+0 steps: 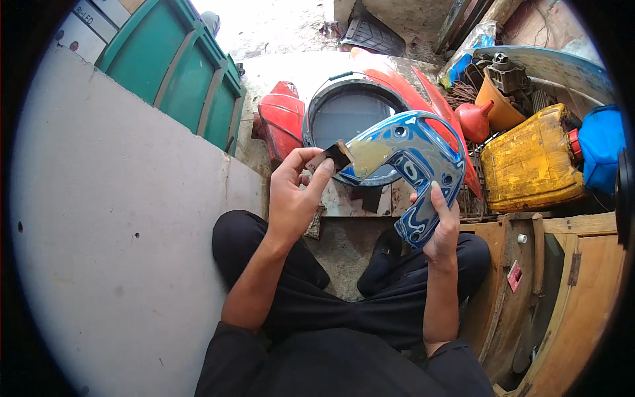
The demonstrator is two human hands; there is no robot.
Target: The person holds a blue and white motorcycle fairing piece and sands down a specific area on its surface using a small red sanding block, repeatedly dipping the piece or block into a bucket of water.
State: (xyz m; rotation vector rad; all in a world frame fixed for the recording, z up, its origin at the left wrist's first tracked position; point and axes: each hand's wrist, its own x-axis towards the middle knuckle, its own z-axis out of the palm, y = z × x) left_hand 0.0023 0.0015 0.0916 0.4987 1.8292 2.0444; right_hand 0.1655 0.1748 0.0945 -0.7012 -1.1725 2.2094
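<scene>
My left hand (297, 192) pinches a small black square piece with a pale side (336, 156) at the left end of a blue, glossy, curved panel (433, 149). That end has a dull yellowish patch. My right hand (440, 231) grips the panel's lower right leg, thumb on its face. Behind them sits a black-rimmed round bucket of grayish water (344, 112), partly hidden by the panel. Red plastic body panels (281, 116) lie on both sides of it on a pale slab (261, 66).
At left stand a white wall (119, 218) and green panels (155, 73). At right are a yellow jerrycan (526, 159), red funnel (476, 122), orange bucket (503, 102), blue cloth (602, 152) and wooden boards (582, 284). My folded legs (245, 245) are below.
</scene>
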